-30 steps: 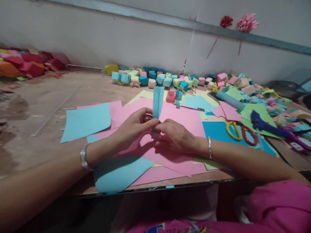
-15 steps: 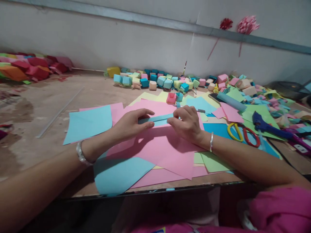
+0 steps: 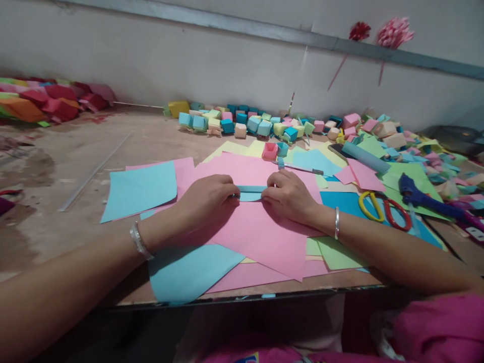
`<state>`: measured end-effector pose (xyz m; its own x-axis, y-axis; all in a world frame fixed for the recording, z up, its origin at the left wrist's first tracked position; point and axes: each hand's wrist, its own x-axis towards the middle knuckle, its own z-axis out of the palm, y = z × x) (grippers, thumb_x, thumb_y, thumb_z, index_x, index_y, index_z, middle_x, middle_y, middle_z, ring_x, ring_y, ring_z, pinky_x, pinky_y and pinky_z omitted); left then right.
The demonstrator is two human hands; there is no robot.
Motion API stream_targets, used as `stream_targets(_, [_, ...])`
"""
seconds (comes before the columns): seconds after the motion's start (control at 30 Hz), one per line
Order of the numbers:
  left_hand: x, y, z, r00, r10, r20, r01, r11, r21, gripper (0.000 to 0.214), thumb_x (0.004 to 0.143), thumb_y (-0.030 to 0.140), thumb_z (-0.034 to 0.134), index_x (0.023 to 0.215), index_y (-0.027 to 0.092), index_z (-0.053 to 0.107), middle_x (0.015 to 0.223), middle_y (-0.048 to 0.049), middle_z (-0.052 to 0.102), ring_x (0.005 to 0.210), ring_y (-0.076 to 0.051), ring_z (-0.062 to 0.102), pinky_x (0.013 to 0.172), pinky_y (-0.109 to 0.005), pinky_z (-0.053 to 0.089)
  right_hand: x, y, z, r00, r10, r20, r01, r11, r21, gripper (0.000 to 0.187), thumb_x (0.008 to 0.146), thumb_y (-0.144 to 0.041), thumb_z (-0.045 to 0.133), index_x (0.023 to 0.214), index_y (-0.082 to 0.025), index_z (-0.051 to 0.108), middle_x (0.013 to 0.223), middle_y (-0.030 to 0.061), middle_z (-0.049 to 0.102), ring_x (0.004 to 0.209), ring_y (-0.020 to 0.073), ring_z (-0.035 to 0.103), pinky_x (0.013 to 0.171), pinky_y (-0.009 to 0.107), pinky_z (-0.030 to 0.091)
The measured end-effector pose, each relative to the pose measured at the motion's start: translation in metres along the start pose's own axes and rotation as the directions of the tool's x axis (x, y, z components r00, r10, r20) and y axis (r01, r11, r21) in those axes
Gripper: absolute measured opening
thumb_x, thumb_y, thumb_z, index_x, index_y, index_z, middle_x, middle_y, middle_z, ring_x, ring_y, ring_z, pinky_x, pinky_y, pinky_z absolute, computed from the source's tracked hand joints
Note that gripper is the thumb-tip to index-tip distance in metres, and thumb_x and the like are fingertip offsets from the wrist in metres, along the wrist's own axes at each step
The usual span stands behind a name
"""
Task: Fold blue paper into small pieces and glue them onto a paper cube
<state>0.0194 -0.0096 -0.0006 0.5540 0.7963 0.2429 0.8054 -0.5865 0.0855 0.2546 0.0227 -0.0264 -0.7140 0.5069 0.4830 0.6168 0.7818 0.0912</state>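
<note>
A narrow folded strip of light blue paper (image 3: 251, 191) lies flat on a pile of pink paper sheets (image 3: 260, 232) near the table's front. My left hand (image 3: 206, 201) presses down on the strip's left end with its fingertips. My right hand (image 3: 289, 194) presses on its right end. Both hands cover the ends, so only the short middle of the strip shows between them. Each wrist wears a silver bangle.
Loose blue (image 3: 139, 189), green and pink sheets spread around the hands. Yellow-and-red scissors (image 3: 383, 212) and a blue glue gun (image 3: 419, 196) lie to the right. A row of small folded paper cubes (image 3: 242, 123) lines the back wall. Red and orange paper items (image 3: 45, 101) sit far left.
The blue strip stood upright between my hands a second ago; it now lies flat on the pink paper, and both hands have closed in on its ends.
</note>
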Motion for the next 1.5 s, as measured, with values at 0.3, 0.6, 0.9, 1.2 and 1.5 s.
stream_targets(0.3, [0.003, 0.002, 0.001, 0.998, 0.070, -0.007, -0.068, 0.988, 0.140, 0.021, 0.089, 0.029, 0.052, 0.077, 0.016, 0.064, 0.078, -0.0064, 0.061, 0.072, -0.019, 0.052, 0.065, -0.033, 0.036, 0.000, 0.005, -0.002, 0.974, 0.166, 0.151, -0.194, 0.962, 0.194, 0.018, 0.089, -0.019, 0.054, 0.081, -0.017, 0.070, 0.083, 0.0060, 0.066, 0.075, 0.0164, 0.052, 0.067, 0.030, 0.032])
stream_targets(0.6, [0.004, -0.006, 0.003, 0.994, 0.108, 0.002, -0.106, 0.976, 0.191, 0.024, 0.087, 0.020, 0.046, 0.073, 0.018, 0.066, 0.073, -0.0056, 0.064, 0.065, -0.018, 0.051, 0.061, -0.033, 0.033, -0.003, 0.008, -0.010, 0.950, 0.228, 0.214, -0.274, 0.937, 0.215, 0.008, 0.083, -0.021, 0.067, 0.076, -0.018, 0.068, 0.078, 0.0038, 0.060, 0.077, 0.0162, 0.052, 0.064, 0.027, 0.033])
stream_targets(0.9, [0.010, -0.017, -0.001, 0.986, -0.156, 0.055, 0.164, 0.964, -0.209, 0.021, 0.082, 0.028, 0.054, 0.079, 0.020, 0.072, 0.077, -0.0042, 0.070, 0.068, -0.017, 0.058, 0.060, -0.028, 0.039, 0.001, 0.014, -0.005, 0.886, 0.349, 0.305, -0.436, 0.851, 0.292, 0.021, 0.086, -0.029, 0.058, 0.068, -0.018, 0.056, 0.069, 0.0006, 0.057, 0.063, 0.0124, 0.046, 0.058, 0.027, 0.029])
stream_targets(1.2, [0.010, -0.015, 0.006, 0.924, -0.373, 0.086, 0.382, 0.910, -0.158, 0.026, 0.082, 0.043, 0.057, 0.071, 0.021, 0.066, 0.070, -0.0021, 0.068, 0.062, -0.017, 0.056, 0.053, -0.028, 0.031, 0.002, 0.009, -0.007, 0.867, 0.383, 0.319, -0.463, 0.856, 0.229, 0.023, 0.085, -0.030, 0.057, 0.066, -0.018, 0.052, 0.069, 0.0010, 0.058, 0.064, 0.0128, 0.046, 0.057, 0.028, 0.027])
stream_targets(1.5, [0.012, -0.015, 0.007, 0.897, -0.432, 0.090, 0.441, 0.879, -0.181, 0.027, 0.078, 0.046, 0.061, 0.068, 0.020, 0.064, 0.066, -0.0028, 0.068, 0.059, -0.018, 0.057, 0.050, -0.027, 0.032, 0.007, 0.009, -0.007, 0.839, 0.417, 0.350, -0.494, 0.853, 0.168, 0.024, 0.083, -0.028, 0.059, 0.063, -0.019, 0.050, 0.064, 0.0009, 0.056, 0.060, 0.0125, 0.043, 0.056, 0.028, 0.026])
